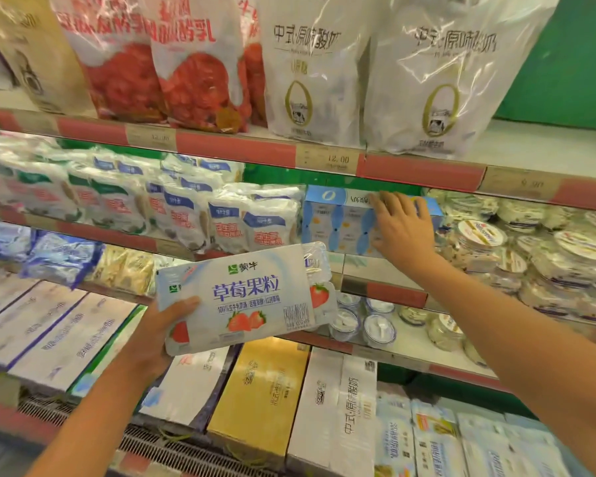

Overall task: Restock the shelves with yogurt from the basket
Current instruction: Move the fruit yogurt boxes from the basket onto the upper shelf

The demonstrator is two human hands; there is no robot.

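My left hand (159, 333) holds a flat multipack of strawberry yogurt (245, 297), white and pale blue with strawberry pictures, tilted in front of the third shelf. My right hand (401, 228) reaches onto the second shelf with its fingers spread over a light blue boxed yogurt pack (338, 220). Whether the fingers grip the box or only rest on it is unclear. No basket is in view.
Big white and red yogurt bags (317, 70) fill the top shelf. Wrapped yogurt packs (221, 218) sit left of the blue box, round tubs (482, 235) to its right. Small cups (379, 325) stand on the third shelf. Milk cartons (258, 401) line the bottom.
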